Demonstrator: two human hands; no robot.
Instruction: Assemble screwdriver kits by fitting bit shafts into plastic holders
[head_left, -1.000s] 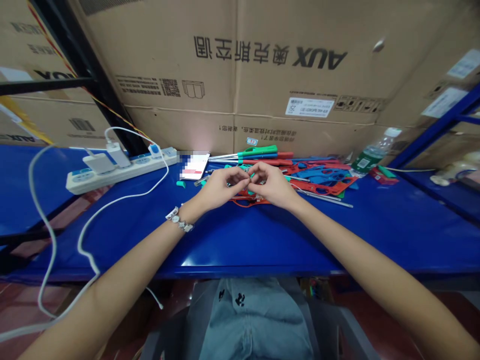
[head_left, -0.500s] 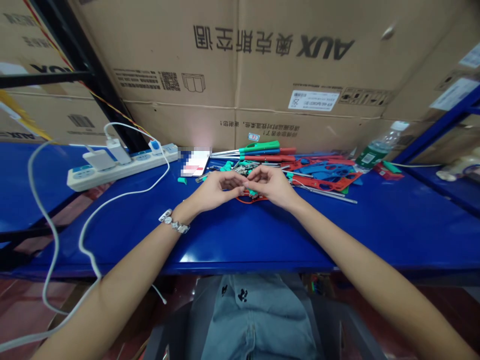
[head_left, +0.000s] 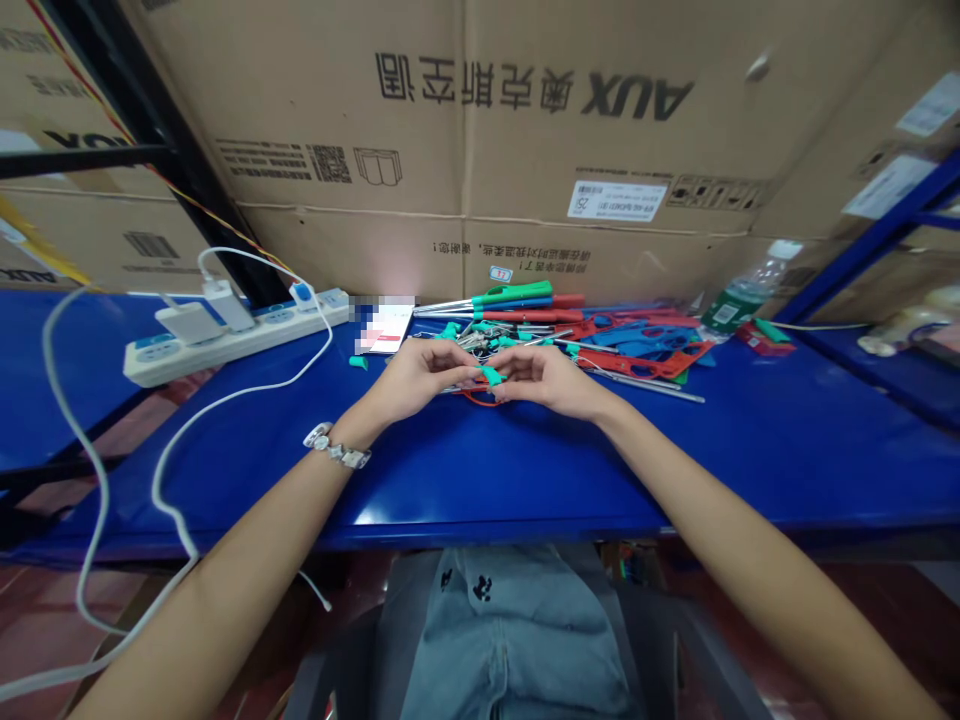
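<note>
A small green plastic piece (head_left: 492, 375) is held between my two hands, just above the near edge of a pile of parts. My left hand (head_left: 427, 378), with a silver bracelet on its wrist, pinches the piece's left end between thumb and fingertips. From the other side, my right hand (head_left: 551, 383) closes its thumb and fingers on it. Behind the fingers lie more green pieces and small metal parts, partly hidden. An orange-red loop (head_left: 480, 398) shows just below the fingertips.
Green and red long-handled tools (head_left: 514, 295), flat blue parts (head_left: 637, 340) and metal rods (head_left: 652, 387) lie on the blue table (head_left: 510, 480). A bottle (head_left: 742, 300) stands right, a power strip (head_left: 247, 335) left. A loose green piece (head_left: 358, 362) lies near a blurred phone-like item (head_left: 390, 328). Cardboard boxes (head_left: 300, 80) rise behind.
My hands have drawn slightly apart and turned, so the green piece between the fingertips shows more clearly. The whole view has shifted a little.
</note>
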